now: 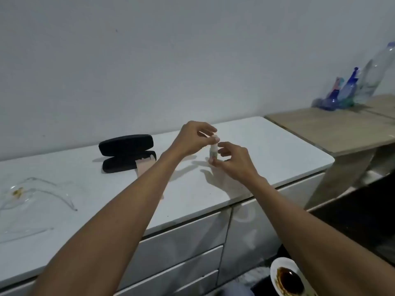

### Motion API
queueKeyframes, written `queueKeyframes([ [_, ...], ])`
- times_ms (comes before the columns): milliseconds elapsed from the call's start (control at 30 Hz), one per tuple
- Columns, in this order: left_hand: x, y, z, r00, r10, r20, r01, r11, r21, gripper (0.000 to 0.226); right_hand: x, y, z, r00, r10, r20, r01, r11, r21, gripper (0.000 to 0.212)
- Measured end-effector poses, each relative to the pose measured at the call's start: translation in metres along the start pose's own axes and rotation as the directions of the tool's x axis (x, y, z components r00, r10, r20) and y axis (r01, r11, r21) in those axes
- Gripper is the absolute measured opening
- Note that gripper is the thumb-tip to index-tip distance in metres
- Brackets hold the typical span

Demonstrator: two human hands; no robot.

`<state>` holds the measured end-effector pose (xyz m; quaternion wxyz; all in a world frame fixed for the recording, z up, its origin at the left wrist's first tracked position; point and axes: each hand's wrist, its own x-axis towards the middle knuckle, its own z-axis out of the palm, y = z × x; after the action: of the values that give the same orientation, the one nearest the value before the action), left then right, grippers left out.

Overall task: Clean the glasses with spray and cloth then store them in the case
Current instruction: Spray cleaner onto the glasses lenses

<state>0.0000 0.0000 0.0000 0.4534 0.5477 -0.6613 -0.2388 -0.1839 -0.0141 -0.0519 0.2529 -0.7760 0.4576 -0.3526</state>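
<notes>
Both hands meet above the white cabinet top (267, 146) around a small white spray bottle (213, 151). My right hand (233, 160) grips the bottle's body from the right and below. My left hand (192, 137) pinches its top, where the cap sits. A black glasses case (126, 152) lies open to the left, lid raised, with a pale pink cloth (145, 165) partly tucked inside and spilling out under my left forearm. Clear-framed glasses (32, 193) rest unfolded on the far left of the top, hard to make out against the white.
White drawers (183, 242) run below the top's front edge. A wooden table (333, 129) adjoins on the right, carrying several plastic bottles (350, 90) against the wall. A white plate with brown sauce (288, 278) sits low at the bottom right.
</notes>
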Motion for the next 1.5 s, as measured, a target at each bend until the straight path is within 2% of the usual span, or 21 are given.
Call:
queueKeyframes([
  [100, -0.005, 0.002, 0.004, 1.000, -0.007, 0.013, 0.007, 1.000, 0.012, 0.028, -0.002, -0.003, 0.005, 0.998, 0.031, -0.046, -0.028, 0.997, 0.069, 0.054],
  [167, -0.004, 0.000, 0.008, 1.000, -0.003, -0.002, 0.003, 1.000, 0.023, 0.026, -0.002, -0.004, 0.011, 0.998, 0.049, -0.047, -0.044, 0.995, 0.094, 0.038],
  [233, -0.002, -0.001, 0.007, 1.000, -0.013, -0.026, 0.013, 1.000, 0.010, 0.022, 0.000, -0.005, 0.014, 0.997, 0.058, -0.061, -0.051, 0.994, 0.099, 0.024],
  [300, -0.001, 0.000, 0.008, 0.999, -0.029, -0.041, 0.028, 1.000, -0.011, 0.019, 0.000, -0.005, 0.015, 0.995, 0.072, -0.070, -0.066, 0.995, 0.079, 0.019],
  [500, 0.000, 0.008, 0.005, 0.985, -0.064, -0.160, 0.044, 0.992, -0.122, 0.028, 0.000, -0.004, 0.020, 0.993, 0.095, -0.076, -0.090, 0.994, 0.068, 0.023],
  [633, -0.006, -0.003, 0.001, 0.975, -0.111, -0.191, 0.104, 0.994, -0.042, 0.022, 0.000, -0.004, 0.023, 0.992, 0.091, -0.087, -0.089, 0.996, 0.026, 0.024],
  [1033, -0.031, -0.033, 0.025, 0.977, -0.195, -0.080, 0.208, 0.957, 0.202, 0.021, -0.001, -0.004, 0.027, 0.990, 0.101, -0.102, -0.102, 0.995, -0.009, 0.024],
  [1133, -0.036, -0.035, 0.032, 0.966, -0.232, -0.115, 0.249, 0.954, 0.169, 0.024, -0.001, -0.005, 0.027, 0.989, 0.102, -0.108, -0.104, 0.994, -0.019, 0.025],
  [1333, -0.035, -0.035, 0.028, 0.965, -0.255, -0.055, 0.261, 0.950, 0.170, 0.037, -0.002, -0.004, 0.028, 0.988, 0.097, -0.119, -0.098, 0.995, -0.006, 0.024],
  [1500, -0.041, -0.027, 0.006, 0.962, -0.266, -0.053, 0.269, 0.960, 0.070, 0.045, -0.004, -0.015, 0.024, 0.986, 0.048, -0.157, -0.052, 0.998, -0.022, 0.020],
])
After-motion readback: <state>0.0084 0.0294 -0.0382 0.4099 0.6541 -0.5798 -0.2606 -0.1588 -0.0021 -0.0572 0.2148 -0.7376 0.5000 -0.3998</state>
